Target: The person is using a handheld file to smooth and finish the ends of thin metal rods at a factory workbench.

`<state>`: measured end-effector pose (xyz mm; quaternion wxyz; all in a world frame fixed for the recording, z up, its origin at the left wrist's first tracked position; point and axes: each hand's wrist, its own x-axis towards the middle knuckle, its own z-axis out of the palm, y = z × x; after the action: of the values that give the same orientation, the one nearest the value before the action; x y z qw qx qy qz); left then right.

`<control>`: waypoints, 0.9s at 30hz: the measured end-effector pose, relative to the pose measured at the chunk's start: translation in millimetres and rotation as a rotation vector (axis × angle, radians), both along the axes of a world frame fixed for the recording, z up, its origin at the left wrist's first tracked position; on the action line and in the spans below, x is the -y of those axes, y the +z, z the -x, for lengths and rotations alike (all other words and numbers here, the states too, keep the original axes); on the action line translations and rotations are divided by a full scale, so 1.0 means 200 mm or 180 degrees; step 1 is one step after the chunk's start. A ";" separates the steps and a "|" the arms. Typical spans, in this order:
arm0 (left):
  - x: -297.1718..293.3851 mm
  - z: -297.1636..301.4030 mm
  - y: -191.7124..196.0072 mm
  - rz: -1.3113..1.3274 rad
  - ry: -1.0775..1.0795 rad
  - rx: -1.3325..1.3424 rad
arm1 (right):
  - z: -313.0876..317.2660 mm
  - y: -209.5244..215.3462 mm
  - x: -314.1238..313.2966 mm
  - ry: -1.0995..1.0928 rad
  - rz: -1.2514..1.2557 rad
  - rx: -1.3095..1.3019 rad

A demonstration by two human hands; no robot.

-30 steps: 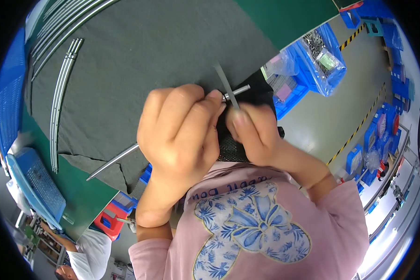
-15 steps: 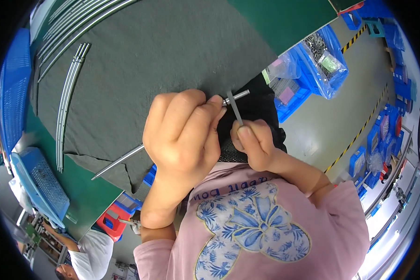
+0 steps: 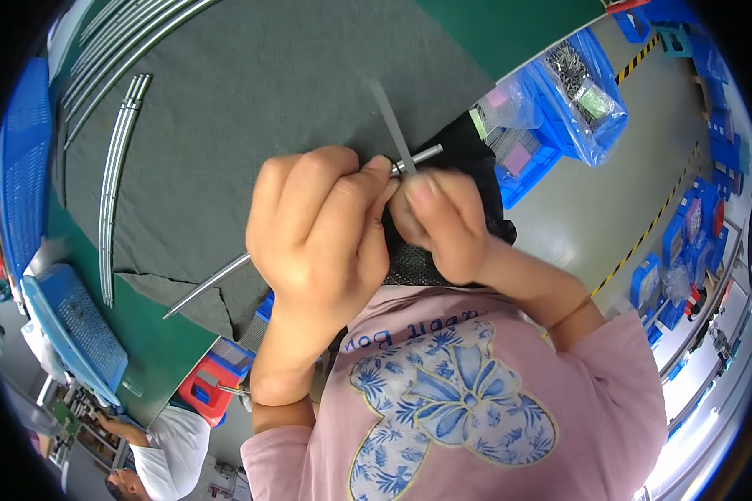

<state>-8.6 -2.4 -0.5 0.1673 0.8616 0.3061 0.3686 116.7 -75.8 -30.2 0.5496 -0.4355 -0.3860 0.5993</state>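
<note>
My left hand (image 3: pixel 313 230) is closed around a thin steel rod (image 3: pixel 209 285). One end of the rod slants down left over the cloth; its grooved tip (image 3: pixel 430 153) sticks out past my thumb on the right. Pinched in my right hand (image 3: pixel 447 221), which is blurred, is a thin flat grey file (image 3: pixel 391 121). The file lies across the rod near the tip, most of its length pointing up and away from me. My two hands are close together, with the right thumb just below the rod.
Three or so rods (image 3: pixel 119 192) lie bundled on the grey cloth (image 3: pixel 251 92), and several more (image 3: pixel 129 42) at the far left. Blue baskets (image 3: pixel 83 338) stand at left. Blue bins of metal parts (image 3: pixel 589 142) stand at right. A person in white (image 3: pixel 175 451) sits lower left.
My right hand has moved up toward the rod, sliding the file away from me across it, so more of the file shows beyond. My left hand and the rod have hardly shifted.
</note>
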 end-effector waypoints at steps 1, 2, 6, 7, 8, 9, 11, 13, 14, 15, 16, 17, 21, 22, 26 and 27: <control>0.00 0.00 0.00 0.0086 0.0010 0.0052 | 0.01 -0.04 0.07 -0.0013 0.0050 -0.0001; 0.00 -0.01 -0.01 0.0066 0.0026 0.0055 | 0.01 -0.07 0.13 -0.0024 0.0101 0.0002; 0.00 -0.01 -0.01 -0.0023 0.0014 -0.0013 | -0.02 -0.04 0.05 -0.0039 -0.0066 0.0535; -0.01 0.00 0.00 -0.0023 0.0016 -0.0018 | -0.02 0.00 -0.03 -0.0102 -0.0148 0.0448; -0.01 0.00 0.01 -0.0025 0.0018 -0.0023 | -0.02 0.00 -0.06 -0.0040 -0.0155 0.0126; -0.01 0.00 0.01 -0.0027 -0.0005 0.0010 | 0.00 -0.01 -0.02 -0.0103 -0.0045 0.0130; 0.00 0.00 -0.02 -0.0046 0.0022 0.0012 | -0.01 -0.06 0.08 -0.0079 -0.0026 0.0426; 0.00 0.00 -0.02 -0.0058 0.0036 0.0004 | -0.02 -0.07 0.12 -0.0003 -0.0013 0.0554; 0.00 0.00 -0.01 -0.0057 0.0019 -0.0009 | -0.02 -0.05 0.10 -0.0016 -0.0014 0.0677; -0.01 -0.01 0.00 -0.0040 0.0027 -0.0037 | -0.03 -0.04 0.06 -0.0050 0.0005 0.0557; -0.01 0.00 0.01 -0.0015 0.0026 -0.0055 | -0.02 -0.01 -0.01 -0.0093 0.0031 0.0448; -0.01 0.00 0.00 -0.0007 0.0000 -0.0059 | 0.00 -0.03 -0.05 -0.0253 -0.0069 0.0233; -0.01 0.00 -0.01 -0.0036 0.0032 -0.0018 | -0.02 -0.10 0.12 -0.0043 0.0065 0.0657; -0.01 0.00 -0.02 -0.0040 0.0031 -0.0039 | -0.05 -0.11 0.17 0.0016 0.0129 0.0904; 0.00 0.02 -0.01 -0.0145 0.0028 -0.0100 | -0.14 -0.19 0.24 -0.0857 -0.0570 0.0683; 0.00 0.02 -0.02 -0.0096 0.0034 -0.0100 | -0.16 -0.21 0.20 -0.1313 -0.0720 0.0783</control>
<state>-12.4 -1.5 -4.2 0.1475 0.8681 0.3077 0.3605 149.6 -115.7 -71.9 0.6543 -0.5104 -0.4175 0.3702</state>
